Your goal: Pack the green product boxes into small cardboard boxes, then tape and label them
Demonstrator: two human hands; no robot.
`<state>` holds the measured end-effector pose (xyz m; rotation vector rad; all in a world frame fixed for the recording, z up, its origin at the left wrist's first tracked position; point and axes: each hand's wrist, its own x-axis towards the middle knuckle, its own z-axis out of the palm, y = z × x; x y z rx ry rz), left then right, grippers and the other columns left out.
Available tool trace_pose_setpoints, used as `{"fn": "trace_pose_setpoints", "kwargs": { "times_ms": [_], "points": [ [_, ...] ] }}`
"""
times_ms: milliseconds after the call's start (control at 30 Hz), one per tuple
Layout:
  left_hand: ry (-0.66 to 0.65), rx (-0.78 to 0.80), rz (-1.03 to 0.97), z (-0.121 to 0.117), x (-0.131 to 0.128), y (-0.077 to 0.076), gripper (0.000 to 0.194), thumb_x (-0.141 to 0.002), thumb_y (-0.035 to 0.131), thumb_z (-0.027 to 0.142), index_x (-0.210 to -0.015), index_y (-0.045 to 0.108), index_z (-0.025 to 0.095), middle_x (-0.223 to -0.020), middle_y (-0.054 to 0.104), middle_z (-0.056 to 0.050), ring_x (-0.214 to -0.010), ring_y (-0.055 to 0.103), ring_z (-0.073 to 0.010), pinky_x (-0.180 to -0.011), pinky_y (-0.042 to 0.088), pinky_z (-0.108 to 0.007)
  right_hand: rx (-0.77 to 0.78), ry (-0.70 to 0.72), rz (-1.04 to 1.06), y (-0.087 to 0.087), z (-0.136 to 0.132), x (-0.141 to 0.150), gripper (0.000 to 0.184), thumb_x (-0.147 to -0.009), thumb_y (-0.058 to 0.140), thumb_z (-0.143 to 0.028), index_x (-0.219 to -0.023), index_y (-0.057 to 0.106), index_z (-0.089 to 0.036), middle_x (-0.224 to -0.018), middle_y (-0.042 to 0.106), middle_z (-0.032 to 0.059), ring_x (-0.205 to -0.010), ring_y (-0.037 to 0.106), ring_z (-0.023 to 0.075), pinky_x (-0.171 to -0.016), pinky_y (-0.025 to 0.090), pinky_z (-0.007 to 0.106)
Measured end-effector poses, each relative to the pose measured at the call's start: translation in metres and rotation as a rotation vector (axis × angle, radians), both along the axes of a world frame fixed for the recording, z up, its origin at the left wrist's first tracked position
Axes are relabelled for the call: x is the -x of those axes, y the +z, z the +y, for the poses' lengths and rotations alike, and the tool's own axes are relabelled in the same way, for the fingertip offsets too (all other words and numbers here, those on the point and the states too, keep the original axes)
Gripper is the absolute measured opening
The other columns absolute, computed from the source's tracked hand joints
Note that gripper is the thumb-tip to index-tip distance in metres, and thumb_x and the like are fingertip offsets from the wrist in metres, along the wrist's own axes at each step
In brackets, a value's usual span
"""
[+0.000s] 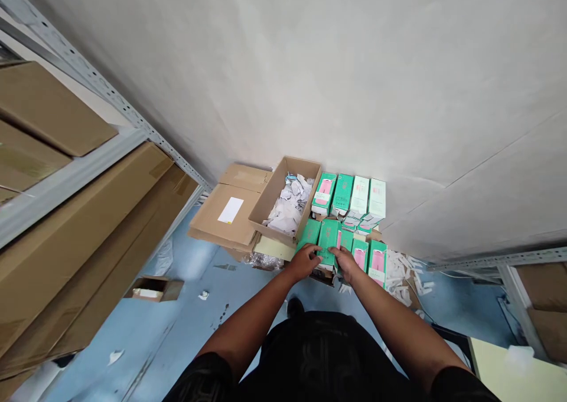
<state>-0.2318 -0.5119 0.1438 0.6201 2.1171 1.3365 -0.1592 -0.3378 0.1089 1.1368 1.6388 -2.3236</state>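
A green and white product box (pixel 329 237) stands in the front row, between my two hands. My left hand (pixel 305 260) is closed at its left side, low on the near end. On the other side, my right hand (pixel 346 262) grips the same box by its right edge. Another green box (pixel 310 232) is just behind my left hand. To the right of my right hand are green boxes with pink pictures (pixel 378 260). A back row of green and white boxes (pixel 343 193) stands against the wall. The undersides of my fingers are partly hidden.
An open carton (pixel 257 216) of torn white paper (pixel 290 204) stands left of the boxes. Flattened cardboard (pixel 208 213) with a white label lies beyond it. Shelves with large cartons (pixel 88 213) rise at the left. Paper scraps (pixel 401 275) litter the right side.
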Motion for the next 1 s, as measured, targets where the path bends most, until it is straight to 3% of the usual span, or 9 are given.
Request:
{"fn": "trace_pose_setpoints", "kwargs": {
  "times_ms": [167, 233, 433, 567, 700, 833, 1000],
  "points": [
    [0.232, -0.036, -0.076, -0.002, 0.003, -0.002, 0.033, -0.092, 0.055, 0.041, -0.110, 0.072, 0.019, -0.110, 0.074, -0.007, -0.104, 0.068, -0.0226, -0.097, 0.052, -0.036, 0.101, -0.065, -0.035, 0.016, 0.004, -0.017, 0.034, -0.070, 0.075, -0.043, -0.095, 0.061, -0.024, -0.077, 0.074, 0.0033, -0.077, 0.074, 0.0264, -0.065, 0.060, 0.038],
    [0.239, 0.003, -0.127, 0.002, 0.000, 0.000, 0.037, -0.094, 0.055, 0.046, -0.113, 0.070, 0.018, -0.112, 0.075, -0.008, -0.106, 0.069, -0.0241, -0.097, 0.052, -0.037, 0.142, -0.097, -0.043, 0.023, 0.001, -0.026, 0.033, -0.070, 0.076, -0.042, -0.094, 0.061, -0.024, -0.080, 0.076, 0.0042, -0.081, 0.075, 0.0286, -0.068, 0.061, 0.041],
    [0.047, -0.115, -0.275, 0.010, -0.019, 0.014, 0.058, -0.081, 0.078, 0.044, -0.129, 0.062, 0.018, -0.135, 0.068, -0.014, -0.120, 0.065, -0.0289, -0.104, 0.050, -0.041, 0.094, -0.139, 0.114, 0.052, -0.019, -0.048, 0.041, -0.068, 0.079, -0.038, -0.102, 0.063, -0.024, -0.093, 0.079, 0.0062, -0.093, 0.075, 0.0309, -0.078, 0.061, 0.042],
    [0.044, -0.255, -0.460, 0.012, -0.024, 0.024, 0.077, -0.070, 0.088, 0.033, -0.138, 0.056, 0.019, -0.137, 0.067, -0.016, -0.121, 0.066, -0.0305, -0.102, 0.052, -0.043, 0.029, -0.179, 0.164, 0.073, -0.033, -0.056, 0.047, -0.068, 0.081, -0.039, -0.108, 0.061, -0.024, -0.104, 0.079, 0.0070, -0.097, 0.075, 0.0298, -0.081, 0.061, 0.039],
    [0.051, -0.374, -0.628, 0.016, -0.027, 0.036, 0.078, -0.069, 0.087, 0.033, -0.139, 0.056, 0.019, -0.133, 0.070, -0.015, -0.116, 0.069, -0.0298, -0.096, 0.055, -0.042, -0.022, -0.231, 0.178, 0.086, -0.036, -0.064, 0.053, -0.071, 0.082, -0.051, -0.112, 0.059, -0.026, -0.106, 0.079, 0.0068, -0.101, 0.074, 0.0291, -0.082, 0.060, 0.039],
    [-0.011, -0.476, -0.758, 0.020, -0.043, 0.054, 0.075, -0.069, 0.085, 0.038, -0.137, 0.059, 0.018, -0.126, 0.073, -0.014, -0.106, 0.072, -0.0287, -0.088, 0.057, -0.039, 0.055, -0.256, 0.175, 0.096, -0.023, -0.085, 0.058, -0.082, 0.062, -0.073, -0.117, 0.064, -0.026, -0.108, 0.079, 0.0081, -0.106, 0.074, 0.0302, -0.085, 0.060, 0.042],
    [-0.238, -0.444, -0.944, 0.040, -0.087, 0.070, 0.074, -0.068, 0.083, 0.039, -0.137, 0.061, 0.022, -0.121, 0.075, -0.013, -0.104, 0.072, -0.0300, -0.086, 0.057, -0.040, 0.125, -0.268, 0.258, 0.110, 0.014, -0.139, 0.057, -0.081, 0.061, -0.061, -0.120, 0.069, -0.021, -0.107, 0.080, 0.0111, -0.111, 0.072, 0.0351, -0.096, 0.055, 0.050]
  ]
}}
